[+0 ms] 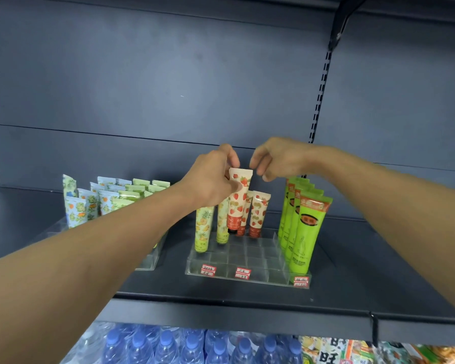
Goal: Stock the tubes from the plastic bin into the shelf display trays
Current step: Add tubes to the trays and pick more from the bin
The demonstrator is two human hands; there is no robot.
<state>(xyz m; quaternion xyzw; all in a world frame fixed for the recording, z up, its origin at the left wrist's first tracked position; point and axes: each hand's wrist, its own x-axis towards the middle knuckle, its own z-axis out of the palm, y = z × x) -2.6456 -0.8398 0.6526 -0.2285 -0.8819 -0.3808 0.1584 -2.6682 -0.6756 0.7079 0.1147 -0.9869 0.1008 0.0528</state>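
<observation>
Our left grip (216,177) pinches the glossy strawberry tube (238,199) upright over the clear tray (221,269); right grip (272,160), fingers curled, touches its flat crimped top.

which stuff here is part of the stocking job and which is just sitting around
Job:
strawberry tube, pinched at its top by the left hand
right hand, at the tube's top corner
clear tray

Just there:
green tubes
pineapple tubes
floral tubes
water bottles
snack packs
</observation>
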